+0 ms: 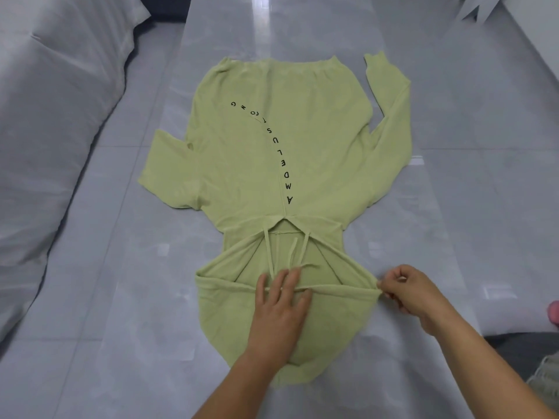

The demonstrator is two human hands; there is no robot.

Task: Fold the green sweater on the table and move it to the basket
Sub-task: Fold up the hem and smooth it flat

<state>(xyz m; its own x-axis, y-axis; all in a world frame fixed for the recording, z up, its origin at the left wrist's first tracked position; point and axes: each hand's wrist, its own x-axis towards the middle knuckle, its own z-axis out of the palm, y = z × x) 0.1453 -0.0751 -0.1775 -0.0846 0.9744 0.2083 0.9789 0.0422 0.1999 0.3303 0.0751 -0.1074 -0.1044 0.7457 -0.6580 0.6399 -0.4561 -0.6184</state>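
Observation:
The green sweater (281,146) lies flat on the glossy table (423,207), hood toward me, hem at the far end, black letters curving down its front. Its right sleeve runs up along the body; the left sleeve is folded under at the side. The hood (332,322) is spread open near me with drawstrings across it. My left hand (281,306) rests flat on the hood's middle, fingers apart, pressing the edge. My right hand (408,288) pinches the hood's right corner. No basket is in view.
A grey-white cushioned bed or sofa (51,131) runs along the left side. Grey tiled floor shows around the table. A white object (475,7) stands at the far right corner. Dark fabric (532,358) lies at the right edge near me.

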